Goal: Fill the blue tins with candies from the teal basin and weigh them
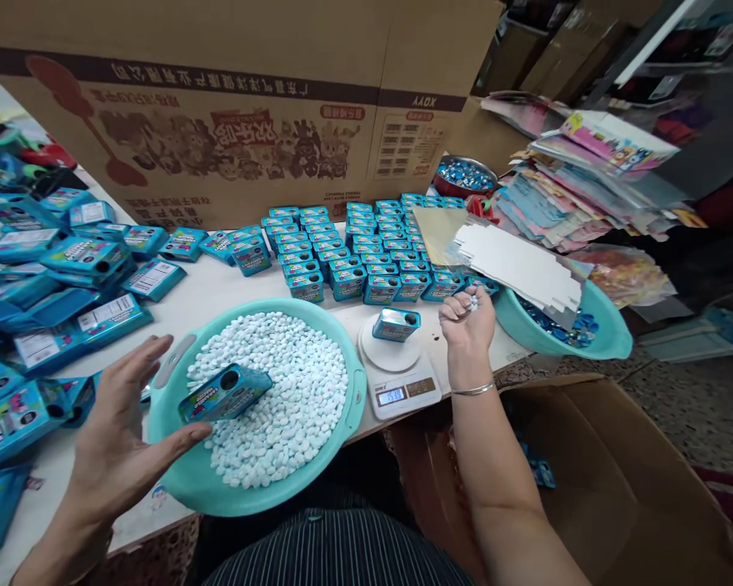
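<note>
My left hand (119,423) is open, thumb and fingers spread beside a blue candy box (229,394) that lies tilted on the white candies (287,407). These candies fill much of a turquoise basin (164,480). My right hand (469,321) is closed in a loose fist, palm up, with a few small white candies (473,303) showing between its fingers. Left of that hand, another blue candy box (397,324) rests on the round pan of a white digital scale (403,397) with a lit display.
Blue boxes (366,277) stand in rows behind the scale; more boxes (85,256) are heaped at left. A large carton (250,81) rises behind. At right are a basin with blue caps (611,334), white cardboard sheets (519,264), stacked packaging (586,179) and an open carton (623,472).
</note>
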### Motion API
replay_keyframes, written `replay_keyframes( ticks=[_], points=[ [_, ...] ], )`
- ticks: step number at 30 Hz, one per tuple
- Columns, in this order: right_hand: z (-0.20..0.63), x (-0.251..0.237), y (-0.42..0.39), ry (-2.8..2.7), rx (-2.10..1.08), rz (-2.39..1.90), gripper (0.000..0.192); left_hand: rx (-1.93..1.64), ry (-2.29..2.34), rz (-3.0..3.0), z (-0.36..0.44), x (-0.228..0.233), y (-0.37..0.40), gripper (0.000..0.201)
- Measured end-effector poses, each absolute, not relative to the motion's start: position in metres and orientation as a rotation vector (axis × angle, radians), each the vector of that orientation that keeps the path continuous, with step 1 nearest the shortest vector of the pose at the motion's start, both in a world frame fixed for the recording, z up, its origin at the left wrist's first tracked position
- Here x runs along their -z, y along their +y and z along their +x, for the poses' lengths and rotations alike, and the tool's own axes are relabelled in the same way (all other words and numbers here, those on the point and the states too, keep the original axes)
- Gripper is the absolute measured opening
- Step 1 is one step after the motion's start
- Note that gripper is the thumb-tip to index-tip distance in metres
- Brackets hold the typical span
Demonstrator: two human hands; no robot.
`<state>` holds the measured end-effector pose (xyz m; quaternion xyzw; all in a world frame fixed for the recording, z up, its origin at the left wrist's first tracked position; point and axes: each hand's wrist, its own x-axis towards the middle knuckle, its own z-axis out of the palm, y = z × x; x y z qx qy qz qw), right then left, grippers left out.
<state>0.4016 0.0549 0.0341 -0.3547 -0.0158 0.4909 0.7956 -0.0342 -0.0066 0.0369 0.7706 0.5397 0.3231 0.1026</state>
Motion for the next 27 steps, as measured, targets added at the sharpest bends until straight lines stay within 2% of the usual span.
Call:
replay_keyframes(
  ticks=[4, 9, 14, 19, 20, 22, 23, 25, 27],
  points=[
    [0.398, -0.035, 0.051, -0.045, -1.03, -0.786, 0.031, -0.983, 1.415, 2.312, -0.006, -0.065, 0.016, 0.07],
    [0.388, -0.034, 0.054, -0.115, -1.009, -0.822, 0.031, -0.789, 1.123, 2.377, 0.049, -0.086, 0.055, 0.064],
    [0.386, -0.034, 0.055, -0.142, -1.037, -0.797, 0.032, -0.502, 0.94, 2.54, 0.128, -0.074, 0.094, 0.067],
    [0.388, -0.032, 0.053, -0.162, -1.074, -0.754, 0.028, -0.155, 0.831, 2.825, 0.218, -0.043, 0.107, 0.069],
    [0.39, -0.031, 0.051, -0.165, -1.083, -0.749, 0.027, -0.095, 0.837, 2.857, 0.23, -0.036, 0.109, 0.064],
    [0.398, -0.028, 0.047, -0.185, -1.098, -0.74, 0.025, 0.017, 0.799, 2.861, 0.243, -0.026, 0.115, 0.04],
    [0.403, -0.027, 0.046, -0.18, -1.095, -0.742, 0.026, 0.015, 0.79, 2.86, 0.243, -0.026, 0.12, 0.033],
    [0.413, -0.026, 0.042, -0.192, -1.08, -0.741, 0.024, -0.05, 0.835, 2.845, 0.228, -0.036, 0.134, 0.028],
    [0.42, -0.026, 0.04, -0.208, -1.077, -0.753, 0.021, -0.167, 0.97, 2.801, 0.197, -0.058, 0.15, 0.031]
  ],
)
